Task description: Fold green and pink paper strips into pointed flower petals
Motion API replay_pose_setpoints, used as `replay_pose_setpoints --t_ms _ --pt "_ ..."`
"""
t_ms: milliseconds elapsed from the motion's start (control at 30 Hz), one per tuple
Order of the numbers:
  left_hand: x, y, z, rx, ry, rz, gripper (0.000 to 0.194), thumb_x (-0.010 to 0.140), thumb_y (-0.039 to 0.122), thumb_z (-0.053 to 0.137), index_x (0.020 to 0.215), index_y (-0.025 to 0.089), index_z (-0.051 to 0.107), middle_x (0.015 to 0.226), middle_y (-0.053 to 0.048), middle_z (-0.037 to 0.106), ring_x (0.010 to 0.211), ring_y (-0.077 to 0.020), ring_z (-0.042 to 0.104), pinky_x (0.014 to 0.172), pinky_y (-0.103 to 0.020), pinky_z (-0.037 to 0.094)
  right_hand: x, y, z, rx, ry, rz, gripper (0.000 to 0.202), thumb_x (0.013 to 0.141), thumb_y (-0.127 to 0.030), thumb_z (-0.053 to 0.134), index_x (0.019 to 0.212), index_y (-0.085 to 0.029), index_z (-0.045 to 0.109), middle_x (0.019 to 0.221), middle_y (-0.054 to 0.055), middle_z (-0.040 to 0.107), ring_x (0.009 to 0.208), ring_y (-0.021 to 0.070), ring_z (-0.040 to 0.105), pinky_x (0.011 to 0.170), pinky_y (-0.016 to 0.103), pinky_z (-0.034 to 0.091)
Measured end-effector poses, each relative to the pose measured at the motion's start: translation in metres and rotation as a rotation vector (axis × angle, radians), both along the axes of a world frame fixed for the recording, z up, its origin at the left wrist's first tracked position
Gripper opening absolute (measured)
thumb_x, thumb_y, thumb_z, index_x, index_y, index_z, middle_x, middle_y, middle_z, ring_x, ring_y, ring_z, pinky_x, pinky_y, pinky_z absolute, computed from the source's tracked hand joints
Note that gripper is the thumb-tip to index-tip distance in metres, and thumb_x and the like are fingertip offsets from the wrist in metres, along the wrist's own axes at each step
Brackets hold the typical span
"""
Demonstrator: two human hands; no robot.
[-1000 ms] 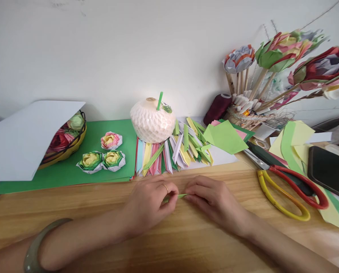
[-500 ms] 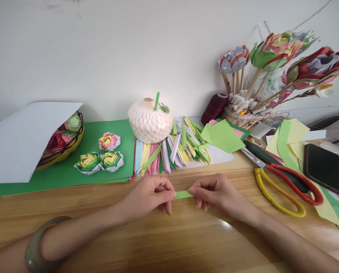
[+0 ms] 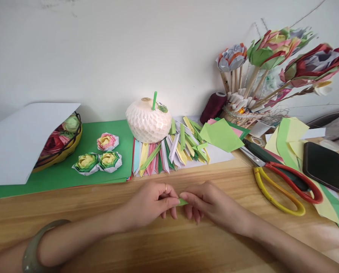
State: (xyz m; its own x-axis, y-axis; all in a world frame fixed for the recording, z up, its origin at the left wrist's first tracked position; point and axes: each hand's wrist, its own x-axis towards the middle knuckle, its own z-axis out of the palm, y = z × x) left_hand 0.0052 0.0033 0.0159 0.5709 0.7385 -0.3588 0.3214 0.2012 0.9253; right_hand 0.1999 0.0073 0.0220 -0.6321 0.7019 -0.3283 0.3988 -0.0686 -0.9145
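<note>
A light green paper strip (image 3: 182, 202) is pinched between both hands above the wooden table (image 3: 146, 246). My left hand (image 3: 158, 203) grips its left end between thumb and fingers. The right end sits in the pinch of my right hand (image 3: 205, 201), whose thumb nearly meets the left one. Only a short piece of the strip shows; the fingers hide the rest. Just beyond the hands lies a pile of folded paper strips (image 3: 173, 151) in green, yellow, pink and white. Behind that pile stands a white textured round container (image 3: 148, 121) with a green stick on top.
Three folded paper flowers (image 3: 108, 141) rest on green sheets (image 3: 58, 178) at the left, beside a basket (image 3: 69, 146) under white paper. Scissors (image 3: 280, 182), a phone (image 3: 325, 167) and paper pieces lie at the right. Paper flowers on sticks (image 3: 269, 49) stand behind, near a dark thread spool (image 3: 214, 107).
Both hands have come closer together and slightly nearer to me, so less of the green paper strip shows between them. Both still pinch it.
</note>
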Motion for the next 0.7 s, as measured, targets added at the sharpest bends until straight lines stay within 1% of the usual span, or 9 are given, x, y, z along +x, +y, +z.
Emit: replay_pose_setpoints --t_ms 67,133,233,300,367,433,500,633,700 --pt "0.001 -0.002 -0.002 0.006 0.004 -0.009 0.019 0.081 0.029 0.050 0.067 0.017 0.054 0.064 0.002 0.063 0.054 -0.0095 0.051 0.054 -0.020 0.040 0.000 -0.002 -0.001 0.043 -0.039 0.029 0.047 0.094 -0.050 0.039 0.068 -0.016 0.058 0.061 0.001 0.060 0.049 0.0090 0.055 0.048 0.019 0.043" --pt "0.001 -0.004 -0.003 0.024 0.018 -0.014 0.017 0.082 0.028 0.050 0.069 0.017 0.055 0.064 0.002 0.064 0.055 -0.0099 0.052 0.055 -0.020 0.041 0.000 -0.004 -0.002 0.128 -0.058 0.043 0.044 0.096 -0.042 0.037 0.067 -0.016 0.057 0.059 0.000 0.059 0.048 0.0087 0.054 0.048 0.019 0.042" --pt "0.001 -0.005 -0.005 0.062 0.059 -0.007 0.018 0.082 0.027 0.049 0.070 0.017 0.057 0.065 0.002 0.064 0.058 -0.0109 0.054 0.057 -0.021 0.041 0.001 -0.005 -0.003 0.328 -0.110 0.065 0.043 0.098 -0.034 0.035 0.066 -0.017 0.057 0.055 -0.001 0.056 0.048 0.0084 0.052 0.050 0.019 0.039" --pt "0.000 -0.006 -0.004 0.112 0.100 -0.013 0.019 0.083 0.027 0.048 0.070 0.017 0.058 0.065 0.002 0.063 0.060 -0.0117 0.055 0.059 -0.022 0.040 0.002 -0.005 -0.003 0.470 -0.160 0.079 0.040 0.098 -0.031 0.036 0.067 -0.017 0.059 0.056 -0.001 0.057 0.050 0.0091 0.051 0.051 0.019 0.038" --pt "-0.001 -0.007 -0.002 0.185 0.151 -0.036 0.021 0.083 0.025 0.048 0.068 0.017 0.059 0.066 0.002 0.063 0.062 -0.0123 0.055 0.061 -0.022 0.039 0.002 -0.006 -0.005 0.556 -0.184 0.091 0.035 0.097 -0.030 0.039 0.074 -0.017 0.062 0.063 0.001 0.061 0.055 0.0107 0.054 0.054 0.021 0.038" --pt "-0.001 -0.007 -0.001 0.243 0.196 -0.059 0.021 0.083 0.023 0.047 0.068 0.017 0.061 0.066 0.002 0.063 0.063 -0.0126 0.055 0.062 -0.022 0.037 0.003 -0.006 -0.006 0.586 -0.172 0.122 0.031 0.098 -0.030 0.040 0.082 -0.017 0.064 0.071 0.003 0.065 0.062 0.0123 0.058 0.058 0.021 0.040" --pt "-0.001 -0.008 0.001 0.259 0.213 -0.063 0.020 0.082 0.022 0.047 0.068 0.017 0.061 0.066 0.002 0.064 0.064 -0.0125 0.055 0.062 -0.022 0.037 0.003 -0.006 -0.008 0.617 -0.159 0.164 0.032 0.099 -0.030 0.036 0.087 -0.017 0.062 0.075 0.004 0.065 0.065 0.0127 0.060 0.060 0.022 0.040" --pt "-0.001 -0.007 0.002 0.239 0.222 -0.032 0.022 0.085 0.026 0.048 0.069 0.018 0.061 0.068 0.003 0.065 0.064 -0.0120 0.056 0.063 -0.021 0.038 0.007 -0.004 -0.008 0.795 -0.226 0.199 0.041 0.102 -0.033 0.026 0.080 -0.016 0.056 0.068 0.003 0.060 0.058 0.0121 0.052 0.054 0.023 0.035" --pt "-0.002 -0.005 0.001 0.244 0.245 0.000 0.023 0.086 0.028 0.048 0.069 0.018 0.061 0.067 0.003 0.065 0.064 -0.0122 0.057 0.062 -0.021 0.038 0.010 -0.001 -0.006 0.843 -0.257 0.199 0.042 0.102 -0.033 0.024 0.078 -0.016 0.054 0.067 0.003 0.057 0.057 0.0122 0.048 0.053 0.024 0.033"
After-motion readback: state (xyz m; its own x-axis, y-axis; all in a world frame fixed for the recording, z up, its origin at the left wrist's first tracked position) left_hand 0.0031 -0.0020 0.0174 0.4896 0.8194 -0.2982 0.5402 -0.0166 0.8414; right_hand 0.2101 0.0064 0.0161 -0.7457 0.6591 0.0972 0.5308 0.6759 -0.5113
